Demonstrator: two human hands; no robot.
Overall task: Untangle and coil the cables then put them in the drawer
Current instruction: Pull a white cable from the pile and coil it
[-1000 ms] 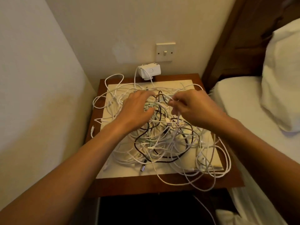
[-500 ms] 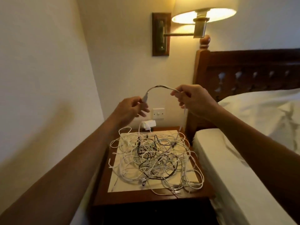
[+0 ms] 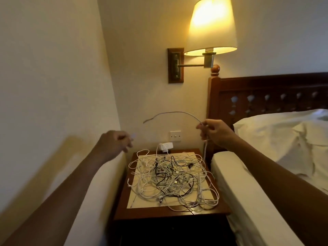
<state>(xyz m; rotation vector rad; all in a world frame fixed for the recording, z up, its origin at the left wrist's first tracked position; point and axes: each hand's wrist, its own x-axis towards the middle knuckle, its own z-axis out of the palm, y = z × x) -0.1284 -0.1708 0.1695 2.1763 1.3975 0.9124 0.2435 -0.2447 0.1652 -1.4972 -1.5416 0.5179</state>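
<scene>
The right hand [image 3: 215,134] is raised above the back right corner of the nightstand [image 3: 170,214], its thumb and fingers pinching a white cable [image 3: 177,112]. From that pinch the cable arches up and over toward the left, ending in a loose tip that hangs in the air above the nightstand's back edge. Its other part drops straight down from the hand into the tangle of cables [image 3: 170,181] below.

The left hand [image 3: 113,144] is held up above the nightstand's back left corner, apart from the cable's loose tip. Its fingers are curled, but motion blur smears them and a pale streak at the fingertips, so I cannot tell whether it holds anything.

The tangle lies heaped on the nightstand's top, mostly white leads with a few black ones threaded through. It covers most of the pale panel [image 3: 136,197] set into the wood, and loops spill over the panel's right and front edges.

At the back edge of the nightstand a white plug adapter [image 3: 166,146] sits against the wall, with a wall switch [image 3: 175,136] just above it. Higher over the nightstand a lit wall lamp [image 3: 211,27] hangs on a brass arm. To the right of the nightstand are a mattress [image 3: 239,192], a white pillow [image 3: 284,135] and a dark carved headboard [image 3: 266,96].
</scene>
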